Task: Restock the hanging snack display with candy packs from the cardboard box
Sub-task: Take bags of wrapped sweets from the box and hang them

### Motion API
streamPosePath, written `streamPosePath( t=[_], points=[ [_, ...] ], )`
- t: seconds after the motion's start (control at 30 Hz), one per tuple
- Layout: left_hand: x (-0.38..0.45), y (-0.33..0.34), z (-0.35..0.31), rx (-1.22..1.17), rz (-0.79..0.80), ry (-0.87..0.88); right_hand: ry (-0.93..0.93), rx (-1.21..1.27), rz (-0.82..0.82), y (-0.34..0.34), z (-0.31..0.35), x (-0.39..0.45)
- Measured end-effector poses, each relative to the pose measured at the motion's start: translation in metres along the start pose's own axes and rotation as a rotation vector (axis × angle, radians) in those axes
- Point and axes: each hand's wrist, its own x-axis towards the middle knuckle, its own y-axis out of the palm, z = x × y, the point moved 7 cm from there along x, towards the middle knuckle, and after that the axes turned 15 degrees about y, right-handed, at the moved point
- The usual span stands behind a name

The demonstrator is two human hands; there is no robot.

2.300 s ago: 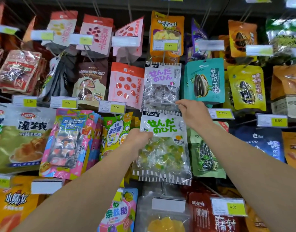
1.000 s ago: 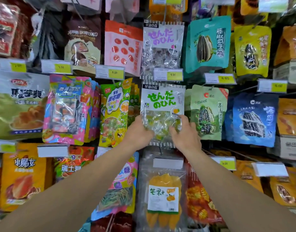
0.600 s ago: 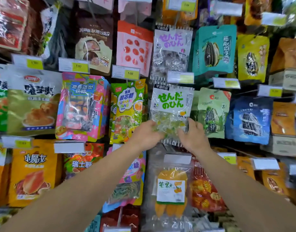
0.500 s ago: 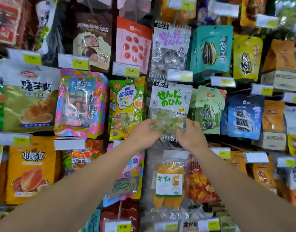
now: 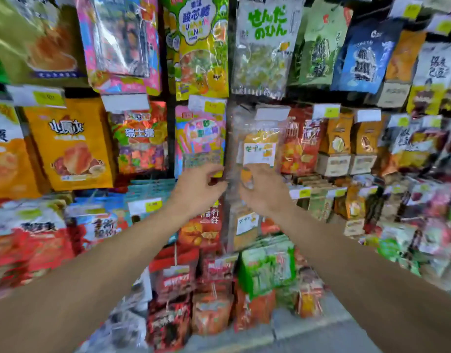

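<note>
I saw left hand (image 5: 197, 188) and right hand (image 5: 264, 191) loosely open, empty, below green-lettered candy pack (image 5: 264, 47).

We see the candy pack (image 5: 264, 47) hanging upright in the top row of the snack display (image 5: 329, 154), a clear bag with green lettering on a white header, filled with small yellow-green wrapped sweets, a striped band along its lower edge. It hangs between a green-and-yellow bag on its left and a pale green seed bag on its right, above a clear mango pack. The display is a wall of packs in crowded rows with price tags
</note>
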Motion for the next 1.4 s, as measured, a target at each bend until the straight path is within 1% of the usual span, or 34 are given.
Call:
streamPosePath(
  t=[0.07, 0.13, 0.23, 0.3, 0.4, 0.47, 0.63, 0.73, 0.83, 0.93, 1.03, 1.13, 1.2, 1.33, 1.4],
  points=[
    [-0.047, 0.011, 0.016, -0.037, -0.003, -0.076, 0.021, 0.012, 0.072, 0.024, -0.005, -0.038],
    [-0.091, 0.02, 0.027, -0.049, 0.017, -0.116, 0.038, 0.022, 0.155, 0.047, -0.012, -0.074],
    [-0.158, 0.026, 0.038, -0.083, 0.017, -0.211, 0.035, -0.011, 0.252, 0.079, -0.024, -0.134],
    [-0.201, 0.027, 0.044, -0.117, -0.007, -0.296, 0.046, -0.044, 0.292, 0.096, -0.033, -0.173],
    [-0.261, 0.027, 0.048, -0.125, 0.004, -0.411, 0.029, -0.097, 0.347, 0.123, -0.042, -0.226],
    [-0.305, 0.029, 0.05, -0.13, 0.017, -0.473, 0.021, -0.089, 0.41, 0.147, -0.046, -0.265],
    [-0.399, 0.027, 0.067, -0.053, 0.116, -0.629, -0.013, -0.18, 0.588, 0.201, -0.043, -0.344],
    [-0.445, 0.017, 0.081, 0.066, 0.237, -0.697, -0.047, -0.213, 0.664, 0.23, -0.028, -0.38],
    [-0.48, 0.004, 0.102, 0.083, 0.237, -0.732, -0.071, -0.249, 0.719, 0.258, -0.007, -0.4],
    [-0.52, -0.02, 0.147, 0.098, 0.253, -0.819, -0.113, -0.277, 0.78, 0.299, 0.032, -0.416],
    [-0.549, -0.045, 0.204, 0.103, 0.261, -0.843, -0.118, -0.302, 0.84, 0.345, 0.075, -0.422],
    [-0.564, -0.065, 0.258, 0.058, 0.252, -0.897, -0.066, -0.319, 0.878, 0.385, 0.109, -0.419],
    [-0.572, -0.075, 0.298, 0.055, 0.286, -0.92, -0.019, -0.332, 0.907, 0.415, 0.131, -0.418],
    [-0.587, -0.078, 0.376, 0.01, 0.351, -0.956, 0.044, -0.358, 0.957, 0.473, 0.171, -0.413],
    [-0.59, -0.076, 0.398, -0.016, 0.361, -0.967, 0.067, -0.356, 0.957, 0.49, 0.183, -0.41]
  ],
)
